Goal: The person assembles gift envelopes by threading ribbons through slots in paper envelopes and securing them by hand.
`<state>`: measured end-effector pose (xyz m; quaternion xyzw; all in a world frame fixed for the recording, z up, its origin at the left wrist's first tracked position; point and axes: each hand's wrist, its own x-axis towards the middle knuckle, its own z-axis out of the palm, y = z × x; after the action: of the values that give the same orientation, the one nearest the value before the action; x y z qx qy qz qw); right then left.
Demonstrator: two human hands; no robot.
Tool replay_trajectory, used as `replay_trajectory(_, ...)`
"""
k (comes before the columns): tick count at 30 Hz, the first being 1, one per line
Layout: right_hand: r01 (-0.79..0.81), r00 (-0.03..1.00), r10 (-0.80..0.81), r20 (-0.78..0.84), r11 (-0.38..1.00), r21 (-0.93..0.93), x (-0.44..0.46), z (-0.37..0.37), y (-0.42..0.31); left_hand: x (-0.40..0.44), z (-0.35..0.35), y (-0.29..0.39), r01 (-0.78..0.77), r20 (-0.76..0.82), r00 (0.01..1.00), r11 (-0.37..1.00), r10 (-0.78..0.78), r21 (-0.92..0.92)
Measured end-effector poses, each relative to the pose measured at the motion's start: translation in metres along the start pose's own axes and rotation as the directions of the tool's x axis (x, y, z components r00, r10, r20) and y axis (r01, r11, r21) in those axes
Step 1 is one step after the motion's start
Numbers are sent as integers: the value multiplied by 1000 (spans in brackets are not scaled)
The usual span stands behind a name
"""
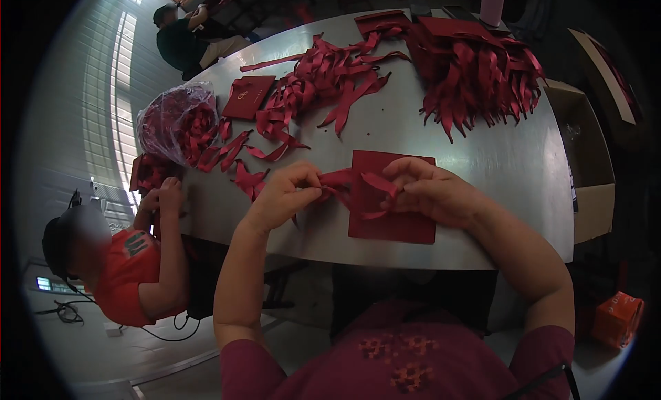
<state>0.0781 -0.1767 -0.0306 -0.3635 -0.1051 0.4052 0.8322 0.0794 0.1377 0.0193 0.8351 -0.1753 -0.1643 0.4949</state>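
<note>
A flat dark red card or folder (418, 226) lies on the metal table in front of me. Red ribbon (337, 177) runs across its left part, between my two hands. My left hand (289, 191) is left of the card, with thumb and fingers pinched on the ribbon. Over the card's right half, my right hand (430, 191) has its thumb and forefinger closed on a loop of the same ribbon. The other fingers of that hand are curled and partly hidden.
Loose red ribbons (310, 83) spread over the table (289, 238), beside another red card (248, 97) and a plastic bag (165, 118). Ribboned cards (461, 29) are stacked at the back right. A cardboard box (595, 204) stands on the right; a co-worker (141, 262) sits on the left.
</note>
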Motion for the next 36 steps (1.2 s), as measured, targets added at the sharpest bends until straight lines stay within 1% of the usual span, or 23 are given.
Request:
replay_trajectory(2, 38, 999, -38, 16, 999, 14, -1, 1, 1, -3, 2, -4, 124, -21, 991, 960, -134, -252)
replay_trajectory(3, 37, 999, -37, 19, 999, 11, -1, 1, 1, -4, 1, -5, 122, -25, 991, 960, -133, -252)
replay_trajectory(5, 36, 999, -37, 19, 998, 60, -1, 0, 2, -6, 0, -7, 199, -48, 975, 952, -216, -233)
replay_trajectory(6, 35, 999, -36, 20, 998, 59, -1, 0, 2, -7, -1, -8, 199, -49, 975, 952, -216, -233)
replay_trajectory(8, 15, 1000, -13, -23, 998, 60, -1, 0, 0, -8, -3, -10, 232, -16, 970, 941, -243, -247)
replay_trajectory(11, -2, 999, 6, -43, 997, 81, -1, 2, -1, -9, -3, -11, 223, -7, 972, 932, -234, -286)
replay_trajectory(15, -13, 999, 17, -51, 996, 89, -1, 2, -2, -6, -2, -12, 229, -31, 969, 932, -247, -280)
replay_trajectory(17, -15, 999, 19, -41, 995, 94, -1, 2, -2, -5, -3, -15, 236, -47, 967, 950, -250, -206)
replay_trajectory(18, -15, 999, 19, -43, 995, 94, 0, 3, -2, -5, -4, -17, 235, -45, 967, 950, -250, -207)
replay_trajectory(20, -35, 997, 40, -66, 996, 82, 0, 4, -4, -5, -6, -20, 282, -34, 957, 952, -288, -119)
replay_trajectory(21, -35, 997, 41, -66, 996, 82, 0, 5, -4, -5, -7, -21, 282, -34, 957, 952, -288, -120)
replay_trajectory(23, -53, 996, 59, -72, 995, 84, -1, 4, -5, -4, -8, -23, 273, -53, 960, 961, -275, -35)
replay_trajectory(24, -52, 996, 58, -74, 995, 85, -1, 4, -6, -3, -8, -25, 273, -51, 960, 961, -275, -35)
replay_trajectory(26, -83, 991, 94, -99, 991, 106, -1, 6, -7, 0, -8, -29, 188, -88, 979, 982, -185, 24)
replay_trajectory(27, -84, 990, 94, -100, 991, 106, -1, 6, -7, 2, -8, -29, 188, -87, 979, 982, -185, 24)
replay_trajectory(29, -95, 991, 106, -79, 987, 128, 0, 7, -7, 6, -9, -29, 76, -102, 993, 988, -62, 135)
replay_trajectory(30, -95, 991, 106, -80, 987, 129, -1, 7, -7, 8, -9, -28, 76, -102, 993, 988, -63, 135)
replay_trajectory(32, -84, 994, 91, -53, 989, 123, -1, 6, -6, 12, -11, -27, 40, -88, 996, 968, -19, 246)
replay_trajectory(36, -76, 996, 82, -36, 988, 132, -1, 5, -6, 18, -17, -29, -23, -40, 999, 954, 37, 300)
